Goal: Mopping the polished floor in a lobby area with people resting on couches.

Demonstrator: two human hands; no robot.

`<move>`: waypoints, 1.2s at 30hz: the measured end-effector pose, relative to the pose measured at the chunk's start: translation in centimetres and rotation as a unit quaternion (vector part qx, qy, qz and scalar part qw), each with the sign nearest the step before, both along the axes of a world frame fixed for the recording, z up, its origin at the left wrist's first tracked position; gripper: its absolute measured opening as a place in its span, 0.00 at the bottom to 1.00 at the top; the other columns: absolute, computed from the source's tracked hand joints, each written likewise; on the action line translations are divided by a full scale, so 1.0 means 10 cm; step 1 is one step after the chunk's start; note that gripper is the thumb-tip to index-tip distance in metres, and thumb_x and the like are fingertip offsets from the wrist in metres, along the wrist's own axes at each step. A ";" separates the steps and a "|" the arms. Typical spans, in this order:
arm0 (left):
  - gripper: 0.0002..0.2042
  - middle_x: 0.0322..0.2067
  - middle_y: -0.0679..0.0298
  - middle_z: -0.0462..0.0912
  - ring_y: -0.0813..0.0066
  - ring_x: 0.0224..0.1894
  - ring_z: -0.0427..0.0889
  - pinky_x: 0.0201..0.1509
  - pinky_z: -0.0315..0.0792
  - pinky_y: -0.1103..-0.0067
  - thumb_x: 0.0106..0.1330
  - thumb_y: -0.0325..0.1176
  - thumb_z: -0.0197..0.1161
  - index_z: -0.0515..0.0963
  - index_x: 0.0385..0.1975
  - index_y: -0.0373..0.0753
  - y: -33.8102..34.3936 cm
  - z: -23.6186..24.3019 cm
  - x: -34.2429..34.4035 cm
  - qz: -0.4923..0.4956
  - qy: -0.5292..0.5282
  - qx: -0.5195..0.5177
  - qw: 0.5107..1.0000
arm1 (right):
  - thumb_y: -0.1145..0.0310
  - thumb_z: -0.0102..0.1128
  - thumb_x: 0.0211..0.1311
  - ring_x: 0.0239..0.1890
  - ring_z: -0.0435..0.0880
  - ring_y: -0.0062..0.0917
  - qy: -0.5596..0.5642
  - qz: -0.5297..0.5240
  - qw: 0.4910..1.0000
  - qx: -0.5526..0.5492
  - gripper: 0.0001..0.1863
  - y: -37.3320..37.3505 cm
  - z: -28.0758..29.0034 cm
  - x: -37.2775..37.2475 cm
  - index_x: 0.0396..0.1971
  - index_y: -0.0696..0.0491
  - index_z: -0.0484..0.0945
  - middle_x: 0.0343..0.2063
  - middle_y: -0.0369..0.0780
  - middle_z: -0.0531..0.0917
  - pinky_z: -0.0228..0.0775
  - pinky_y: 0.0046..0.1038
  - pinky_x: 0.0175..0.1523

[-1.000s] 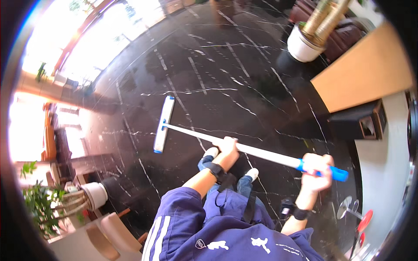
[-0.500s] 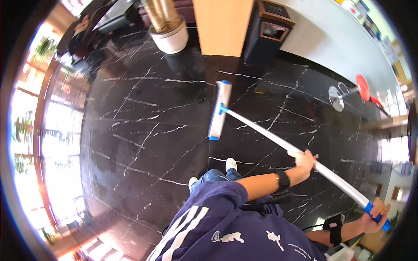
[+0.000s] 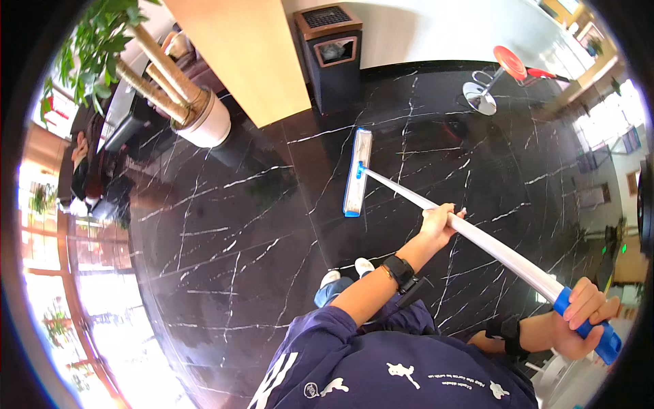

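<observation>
Your left hand (image 3: 439, 223) is closed around the white pole (image 3: 507, 255) of the mop, just right of frame centre, fingers wrapped. Your right hand (image 3: 580, 320) is curled tight on the blue grip (image 3: 608, 346) at lower right; the grip's end sticks out past the fist. Black bands on both wrists.

Mop runs diagonally, grip at lower right, up and left to the blue joint at the middle of the flat mop head (image 3: 357, 174). Head lies on the dark veined floor (image 3: 231, 293), upper centre of frame. Its long axis is near vertical in frame, top end leaning slightly right. Relative to your hands: head is up-left of the left one, well apart from the right one. Your white shoes (image 3: 364, 266) are below the head, apart from it.

Containers: dark bin (image 3: 334, 88), top centre, brown grated top; something pale and crumpled shows in its front opening, can't tell what. White pot (image 3: 210, 128), upper left, holds a thick-trunked leafy plant (image 3: 153, 88). Wood panel (image 3: 238, 54) stands between them. Red-seated stool (image 3: 509, 63), upper right.
</observation>
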State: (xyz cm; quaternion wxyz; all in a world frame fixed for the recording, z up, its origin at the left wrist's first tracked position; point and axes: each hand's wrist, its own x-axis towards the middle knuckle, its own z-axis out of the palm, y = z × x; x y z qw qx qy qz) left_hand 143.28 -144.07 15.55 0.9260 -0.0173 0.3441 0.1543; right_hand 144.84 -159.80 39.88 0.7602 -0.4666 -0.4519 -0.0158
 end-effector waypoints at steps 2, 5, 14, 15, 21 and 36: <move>0.06 0.17 0.61 0.66 0.69 0.25 0.72 0.27 0.70 0.79 0.50 0.24 0.50 0.62 0.16 0.33 0.01 0.01 -0.06 -0.028 0.007 0.010 1.000 | 0.66 0.54 0.41 0.12 0.69 0.16 -0.058 0.167 0.983 0.050 0.13 0.03 -0.04 0.00 0.13 0.50 0.58 0.07 0.33 0.69 0.62 0.19 0.22; 0.06 0.17 0.61 0.66 0.70 0.24 0.72 0.26 0.70 0.79 0.50 0.24 0.49 0.62 0.15 0.33 -0.05 -0.09 -0.11 -0.058 0.008 0.011 0.998 | 0.64 0.63 0.35 0.10 0.71 0.15 -0.082 0.335 0.939 0.002 0.15 0.08 -0.16 0.07 0.10 0.51 0.63 0.08 0.32 0.72 0.65 0.16 0.19; 0.05 0.17 0.60 0.61 0.64 0.17 0.71 0.18 0.69 0.73 0.46 0.22 0.46 0.56 0.17 0.32 -0.53 -0.31 -0.42 -0.058 0.160 0.105 0.980 | 0.61 0.54 0.38 0.05 0.63 0.14 0.060 -0.030 0.998 0.019 0.15 -0.45 -0.59 -0.98 0.05 0.48 0.59 0.02 0.30 0.66 0.59 0.14 0.19; 0.06 0.15 0.60 0.61 0.65 0.15 0.70 0.16 0.68 0.74 0.46 0.21 0.46 0.56 0.15 0.33 -0.58 -0.38 -0.48 -0.041 0.182 0.108 0.977 | 0.60 0.53 0.38 0.05 0.63 0.14 0.075 -0.060 0.995 0.024 0.15 -0.48 -0.64 -1.07 0.05 0.48 0.59 0.02 0.30 0.65 0.60 0.16 0.20; 0.06 0.11 0.62 0.62 0.68 0.12 0.67 0.15 0.65 0.75 0.47 0.24 0.48 0.60 0.13 0.34 -0.65 -0.55 -0.83 -0.090 0.160 0.116 0.976 | 0.59 0.53 0.39 0.04 0.62 0.17 0.069 -0.098 0.992 0.051 0.17 -0.62 -0.87 -1.56 0.05 0.50 0.58 0.02 0.33 0.65 0.56 0.18 0.16; 0.15 0.25 0.51 0.63 0.57 0.21 0.74 0.21 0.74 0.70 0.45 0.17 0.39 0.50 0.36 0.26 -3.41 -0.70 -1.52 -0.460 0.176 0.263 0.830 | 0.65 0.45 0.45 0.09 0.58 0.18 0.089 -0.394 0.912 0.071 0.11 -2.96 -1.05 -3.14 0.12 0.52 0.57 0.04 0.34 0.61 0.50 0.21 0.21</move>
